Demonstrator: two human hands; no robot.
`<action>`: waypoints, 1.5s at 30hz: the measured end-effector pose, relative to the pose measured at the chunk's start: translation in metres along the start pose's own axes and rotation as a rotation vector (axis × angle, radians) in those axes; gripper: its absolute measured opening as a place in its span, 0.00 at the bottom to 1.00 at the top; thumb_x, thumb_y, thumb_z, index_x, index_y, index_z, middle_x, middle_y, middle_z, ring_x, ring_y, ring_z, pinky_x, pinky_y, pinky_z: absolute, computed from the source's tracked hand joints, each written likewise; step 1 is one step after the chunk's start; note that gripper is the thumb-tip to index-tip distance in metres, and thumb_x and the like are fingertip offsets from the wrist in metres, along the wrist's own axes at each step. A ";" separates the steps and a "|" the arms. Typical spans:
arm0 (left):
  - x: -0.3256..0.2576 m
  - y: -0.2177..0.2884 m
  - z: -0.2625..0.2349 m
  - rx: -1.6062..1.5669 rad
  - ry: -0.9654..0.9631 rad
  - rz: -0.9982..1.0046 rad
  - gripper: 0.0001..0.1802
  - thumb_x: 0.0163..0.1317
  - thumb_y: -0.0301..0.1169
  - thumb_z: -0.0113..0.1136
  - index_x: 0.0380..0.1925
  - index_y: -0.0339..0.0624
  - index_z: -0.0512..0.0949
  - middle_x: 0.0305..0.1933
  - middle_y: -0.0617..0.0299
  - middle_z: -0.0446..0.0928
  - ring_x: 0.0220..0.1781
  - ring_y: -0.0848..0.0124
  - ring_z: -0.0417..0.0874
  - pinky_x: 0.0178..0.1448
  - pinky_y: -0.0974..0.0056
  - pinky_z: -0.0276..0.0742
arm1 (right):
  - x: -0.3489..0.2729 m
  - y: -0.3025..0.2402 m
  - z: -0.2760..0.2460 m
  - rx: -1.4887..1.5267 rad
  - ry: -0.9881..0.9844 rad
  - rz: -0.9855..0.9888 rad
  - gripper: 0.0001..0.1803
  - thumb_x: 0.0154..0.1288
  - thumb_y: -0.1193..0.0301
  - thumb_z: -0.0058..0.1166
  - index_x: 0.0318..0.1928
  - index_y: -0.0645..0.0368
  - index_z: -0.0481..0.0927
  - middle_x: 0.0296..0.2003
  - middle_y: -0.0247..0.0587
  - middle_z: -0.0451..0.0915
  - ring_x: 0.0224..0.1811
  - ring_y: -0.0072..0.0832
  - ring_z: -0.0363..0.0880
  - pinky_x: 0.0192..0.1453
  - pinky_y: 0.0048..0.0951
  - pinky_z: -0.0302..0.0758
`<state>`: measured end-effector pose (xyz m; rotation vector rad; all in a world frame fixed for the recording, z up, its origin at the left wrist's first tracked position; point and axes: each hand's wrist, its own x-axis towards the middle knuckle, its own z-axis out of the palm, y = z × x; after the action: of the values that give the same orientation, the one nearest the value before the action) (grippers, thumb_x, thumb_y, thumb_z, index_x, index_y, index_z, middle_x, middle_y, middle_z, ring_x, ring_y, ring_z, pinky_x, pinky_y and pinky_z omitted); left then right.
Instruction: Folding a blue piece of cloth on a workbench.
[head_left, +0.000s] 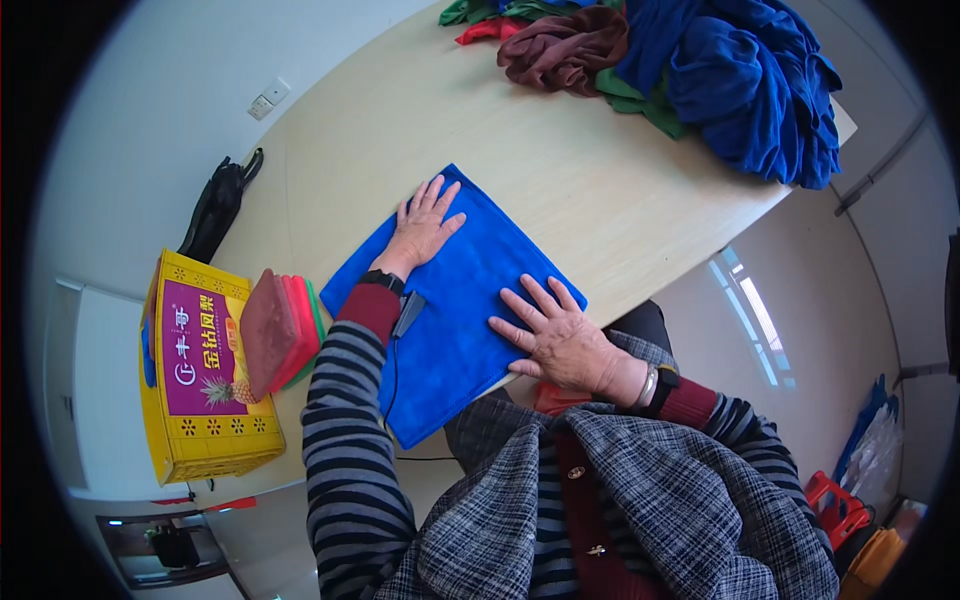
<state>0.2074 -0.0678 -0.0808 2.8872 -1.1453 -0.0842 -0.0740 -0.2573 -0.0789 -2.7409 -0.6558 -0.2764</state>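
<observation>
A blue cloth (455, 300) lies spread flat at the near edge of the pale wooden table, turned at an angle to me. My left hand (425, 228) rests palm down near its far corner, fingers stretched out. Nearer the right corner, my right hand (560, 335) also presses flat on the cloth with its fingers spread. A small dark device (408, 314) on a cable hangs at my left wrist and lies over the cloth. Neither hand grips anything.
A heap of crumpled blue cloths (740, 90) fills the far right, with a brown cloth (565, 50) beside it. Folded cloths (275, 330) in brown, red and green lean against a yellow box (220, 450) on the left. Behind it lies a black object (220, 207).
</observation>
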 end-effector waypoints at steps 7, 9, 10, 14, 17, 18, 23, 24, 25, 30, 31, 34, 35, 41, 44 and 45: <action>0.031 -0.004 -0.011 0.182 -0.035 -0.267 0.37 0.74 0.59 0.40 0.79 0.60 0.53 0.84 0.55 0.47 0.84 0.50 0.46 0.79 0.35 0.45 | 0.000 -0.005 0.002 -0.012 0.016 0.017 0.36 0.73 0.39 0.40 0.73 0.42 0.68 0.75 0.46 0.60 0.79 0.51 0.51 0.80 0.59 0.45; 0.028 0.011 -0.020 0.256 -0.060 -0.331 0.38 0.74 0.59 0.41 0.79 0.59 0.53 0.83 0.54 0.47 0.84 0.49 0.47 0.79 0.34 0.46 | -0.001 -0.005 0.002 -0.016 0.019 0.016 0.36 0.73 0.39 0.40 0.73 0.41 0.68 0.75 0.46 0.60 0.79 0.51 0.51 0.80 0.59 0.46; 0.022 0.019 -0.021 0.251 -0.052 -0.306 0.39 0.74 0.59 0.42 0.79 0.58 0.52 0.83 0.53 0.48 0.83 0.48 0.47 0.79 0.33 0.45 | -0.001 -0.003 0.002 -0.016 0.020 0.015 0.36 0.73 0.39 0.40 0.73 0.41 0.68 0.75 0.46 0.60 0.79 0.51 0.51 0.80 0.59 0.46; -0.031 0.050 -0.025 0.125 -0.091 -0.231 0.41 0.73 0.60 0.44 0.79 0.56 0.51 0.83 0.50 0.47 0.83 0.46 0.47 0.78 0.29 0.43 | -0.001 -0.001 0.001 -0.013 0.013 0.014 0.35 0.73 0.39 0.40 0.73 0.41 0.68 0.74 0.45 0.61 0.79 0.51 0.51 0.80 0.59 0.46; -0.070 0.048 -0.019 -0.107 -0.147 -0.213 0.42 0.72 0.60 0.45 0.79 0.56 0.50 0.84 0.50 0.45 0.84 0.46 0.45 0.78 0.29 0.41 | 0.001 0.001 0.000 -0.015 0.014 0.026 0.35 0.73 0.39 0.40 0.73 0.40 0.68 0.75 0.44 0.61 0.79 0.51 0.51 0.81 0.59 0.45; -0.081 0.037 -0.014 -0.076 -0.125 -0.205 0.42 0.72 0.60 0.45 0.79 0.56 0.50 0.84 0.51 0.44 0.84 0.47 0.44 0.78 0.29 0.40 | 0.002 0.000 0.000 -0.008 0.011 0.016 0.35 0.73 0.39 0.40 0.73 0.40 0.68 0.75 0.44 0.61 0.79 0.51 0.51 0.81 0.59 0.45; -0.087 -0.018 -0.006 -0.039 -0.095 -0.281 0.42 0.73 0.60 0.44 0.80 0.57 0.48 0.85 0.53 0.41 0.85 0.50 0.38 0.79 0.30 0.37 | 0.003 -0.002 0.000 -0.038 -0.005 0.037 0.34 0.74 0.39 0.37 0.73 0.40 0.68 0.75 0.43 0.60 0.80 0.51 0.50 0.81 0.59 0.43; -0.082 -0.027 -0.007 -0.053 -0.102 -0.326 0.42 0.72 0.61 0.43 0.80 0.58 0.47 0.85 0.54 0.40 0.85 0.50 0.37 0.79 0.30 0.37 | 0.002 -0.003 0.001 -0.039 -0.005 0.040 0.34 0.75 0.39 0.37 0.73 0.39 0.68 0.76 0.43 0.60 0.80 0.50 0.49 0.81 0.59 0.43; -0.078 -0.036 -0.008 -0.055 -0.093 -0.333 0.42 0.72 0.61 0.43 0.80 0.58 0.47 0.85 0.54 0.40 0.85 0.50 0.37 0.79 0.30 0.37 | 0.002 -0.005 0.001 -0.042 -0.003 0.043 0.34 0.75 0.39 0.37 0.73 0.39 0.68 0.76 0.42 0.60 0.80 0.50 0.49 0.81 0.59 0.42; -0.082 -0.055 -0.014 -0.079 -0.059 -0.438 0.43 0.72 0.64 0.39 0.80 0.58 0.47 0.85 0.53 0.39 0.85 0.49 0.37 0.79 0.29 0.34 | 0.003 -0.012 0.004 -0.070 0.000 0.033 0.34 0.75 0.39 0.37 0.74 0.38 0.66 0.76 0.43 0.58 0.81 0.51 0.48 0.82 0.58 0.40; -0.089 -0.050 -0.012 -0.025 -0.032 -0.443 0.43 0.72 0.65 0.39 0.80 0.59 0.47 0.85 0.53 0.39 0.85 0.49 0.37 0.79 0.29 0.34 | 0.002 -0.011 0.005 -0.077 -0.006 0.037 0.34 0.75 0.39 0.36 0.74 0.38 0.66 0.76 0.42 0.58 0.81 0.50 0.48 0.82 0.59 0.40; -0.123 -0.028 -0.001 -0.024 -0.020 -0.432 0.43 0.72 0.65 0.38 0.80 0.59 0.47 0.85 0.52 0.40 0.85 0.49 0.37 0.79 0.29 0.34 | -0.001 -0.010 0.006 -0.085 -0.025 0.044 0.34 0.76 0.39 0.35 0.74 0.37 0.65 0.77 0.42 0.58 0.81 0.50 0.47 0.82 0.59 0.39; -0.135 -0.018 0.004 -0.071 -0.037 -0.408 0.43 0.72 0.65 0.38 0.80 0.59 0.47 0.85 0.52 0.40 0.85 0.49 0.37 0.79 0.29 0.34 | -0.003 -0.008 0.006 -0.095 -0.023 0.060 0.34 0.76 0.39 0.35 0.74 0.37 0.65 0.77 0.42 0.58 0.81 0.50 0.47 0.82 0.59 0.39; -0.168 -0.066 0.009 -0.067 0.034 -0.552 0.43 0.72 0.65 0.38 0.80 0.58 0.49 0.84 0.50 0.42 0.85 0.48 0.39 0.79 0.30 0.35 | -0.001 -0.014 0.000 -0.122 -0.013 0.052 0.33 0.76 0.40 0.34 0.74 0.37 0.65 0.76 0.43 0.58 0.80 0.51 0.48 0.82 0.58 0.39; -0.160 -0.086 0.008 -0.085 0.043 -0.652 0.42 0.72 0.65 0.38 0.79 0.58 0.50 0.84 0.50 0.43 0.85 0.48 0.40 0.79 0.31 0.35 | -0.003 -0.015 0.002 -0.123 0.008 0.039 0.33 0.76 0.41 0.36 0.74 0.38 0.66 0.76 0.43 0.60 0.80 0.51 0.50 0.82 0.58 0.41; -0.160 -0.090 0.006 -0.088 0.042 -0.650 0.42 0.72 0.65 0.38 0.79 0.58 0.50 0.84 0.50 0.43 0.85 0.48 0.40 0.79 0.31 0.35 | -0.004 -0.016 0.003 -0.121 0.019 0.035 0.33 0.76 0.41 0.36 0.74 0.39 0.66 0.75 0.43 0.60 0.80 0.50 0.50 0.82 0.58 0.42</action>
<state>0.1520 0.1076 -0.0853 3.0260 -0.1533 -0.0849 -0.0844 -0.2442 -0.0791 -2.8576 -0.6043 -0.3448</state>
